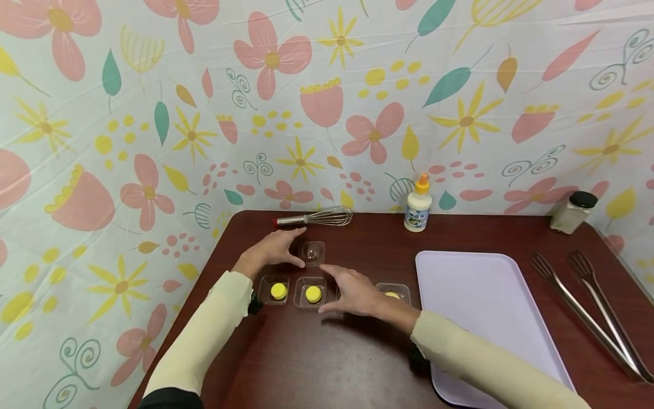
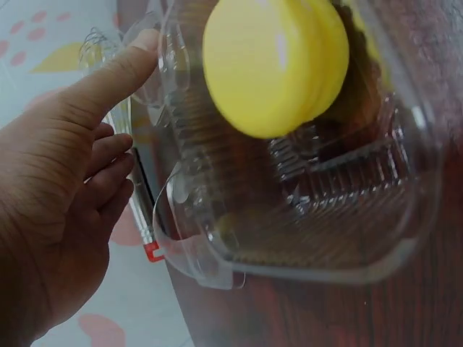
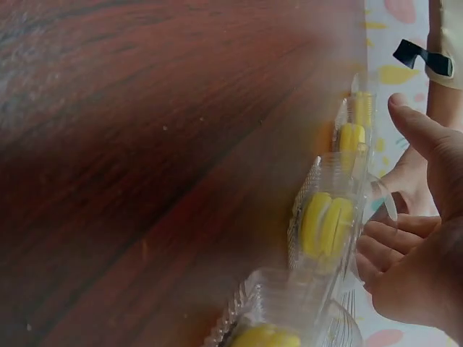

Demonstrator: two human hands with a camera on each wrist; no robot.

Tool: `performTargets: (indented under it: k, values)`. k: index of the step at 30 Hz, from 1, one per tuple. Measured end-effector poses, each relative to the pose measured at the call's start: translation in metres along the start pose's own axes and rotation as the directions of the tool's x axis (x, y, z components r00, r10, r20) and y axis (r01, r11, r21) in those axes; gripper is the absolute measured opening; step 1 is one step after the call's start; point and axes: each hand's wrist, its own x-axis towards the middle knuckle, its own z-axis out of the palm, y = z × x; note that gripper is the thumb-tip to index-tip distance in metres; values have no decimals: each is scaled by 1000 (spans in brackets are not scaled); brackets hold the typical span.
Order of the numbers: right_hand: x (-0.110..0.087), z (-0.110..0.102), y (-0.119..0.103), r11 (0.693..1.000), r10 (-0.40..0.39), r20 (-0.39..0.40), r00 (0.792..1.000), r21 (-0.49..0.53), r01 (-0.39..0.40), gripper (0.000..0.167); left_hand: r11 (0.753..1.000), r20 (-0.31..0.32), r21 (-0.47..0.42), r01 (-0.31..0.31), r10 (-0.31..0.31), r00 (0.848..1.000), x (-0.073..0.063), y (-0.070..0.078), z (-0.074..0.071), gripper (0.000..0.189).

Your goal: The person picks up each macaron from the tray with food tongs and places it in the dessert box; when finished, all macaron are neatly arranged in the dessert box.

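Several clear plastic boxes stand in a row, each with a yellow macaron inside. The leftmost box (image 1: pixel 264 298) and its macaron (image 1: pixel 278 291) lie below my left hand (image 1: pixel 271 248). Beside it is a second box (image 1: pixel 301 304) with another macaron (image 1: pixel 313 294). A clear domed lid (image 1: pixel 311 254) lies raised side up behind that box. My left hand is at the lid's left side, thumb extended; my right hand (image 1: pixel 355 291) reaches to its front right corner. Neither hand grips anything; whether fingertips touch the lid is unclear. The right forearm partly hides another box (image 1: pixel 403 291).
A whisk (image 1: pixel 327 217) lies at the back edge, with a glue bottle (image 1: pixel 418 207) farther right. A pale lilac tray (image 1: pixel 475 295) sits right of the boxes. Metal tongs (image 1: pixel 598 312) and a black-capped jar (image 1: pixel 573 213) are at the far right.
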Motion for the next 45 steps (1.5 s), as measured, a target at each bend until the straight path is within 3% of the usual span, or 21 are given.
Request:
performTargets:
  k: [6, 17, 34, 45]
  values:
    - [3, 5, -1, 999, 30, -20, 999, -32, -31, 93, 997, 3, 75, -26, 25, 1000, 6, 5, 3, 98]
    - [5, 10, -2, 996, 67, -17, 998, -58, -68, 83, 995, -8, 99, -29, 30, 1000, 6, 2, 6, 94]
    - [3, 13, 1, 995, 48, -39, 998, -83, -51, 72, 992, -35, 114, -57, 61, 998, -1, -1, 6, 86]
    - [2, 13, 1, 995, 64, -53, 997, -75, -68, 69, 991, -78, 86, -98, 105, 991, -14, 1, 1, 84]
